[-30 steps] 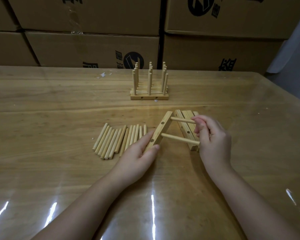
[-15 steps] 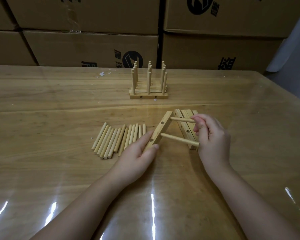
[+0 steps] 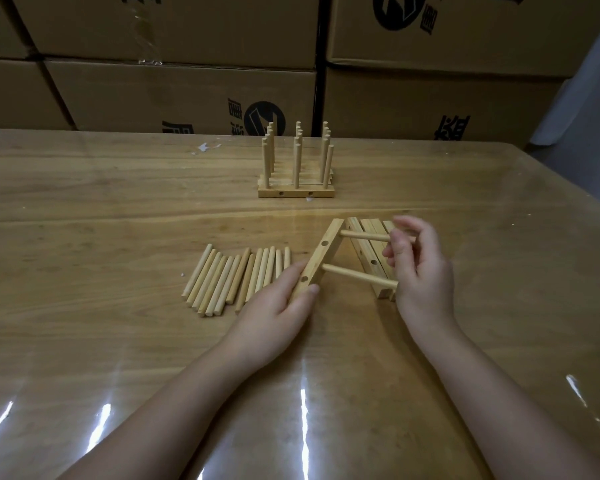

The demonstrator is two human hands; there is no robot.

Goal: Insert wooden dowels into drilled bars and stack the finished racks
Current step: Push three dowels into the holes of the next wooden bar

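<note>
Left hand point(image 3: 274, 311): the drilled bar point(image 3: 323, 254) is held in its grip, near end.
Right hand point(image 3: 421, 271): blurred at the upper dowel point(image 3: 364, 236); grip cannot be told.

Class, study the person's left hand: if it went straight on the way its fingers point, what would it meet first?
The left hand grips the drilled bar at its near end, pointing along it. Sliding on, its thumb would likely meet the nearer inserted dowel first, though depth is unclear.

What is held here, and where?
Left hand grips the drilled bar by its near end. Right hand is at the far dowel's free end; grip unclear.
</note>
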